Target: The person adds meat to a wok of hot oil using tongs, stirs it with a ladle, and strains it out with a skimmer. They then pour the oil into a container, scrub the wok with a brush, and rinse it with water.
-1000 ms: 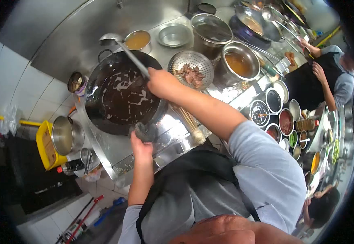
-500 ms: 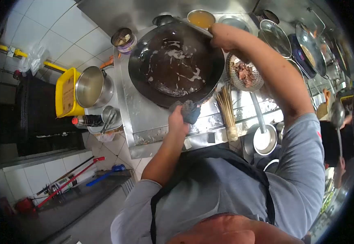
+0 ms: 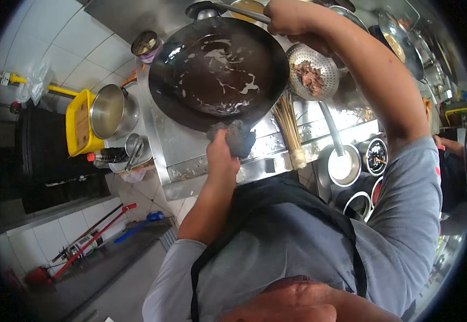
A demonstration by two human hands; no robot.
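A large black wok point(image 3: 163, 91) holds dark liquid with pale foam patches. My left hand point(image 3: 222, 155) grips a dark grey cloth point(image 3: 235, 139) against the wok's near edge. Beyond the wok's right side, my right hand point(image 3: 290, 20) is closed around the metal handle of a ladle point(image 3: 239, 11), whose dark bowl is at the wok's far rim. A perforated strainer point(image 3: 327, 75) with pieces of brown meat point(image 3: 308, 78) rests to the right of the wok. Beside it lies a bamboo brush point(image 3: 288, 126).
At the left stand a steel pot point(image 3: 112, 112), a yellow bin point(image 3: 77, 126) and a dark bottle point(image 3: 110, 155). A white-filled pot point(image 3: 344, 166) and a pot of dark liquid point(image 3: 375, 156) are at the right. Another person point(image 3: 452, 172) shows at the far right edge.
The wok and stove have shifted up and left in view. The ladle's bowl now shows more clearly at the wok's far rim. Both hands keep their holds.
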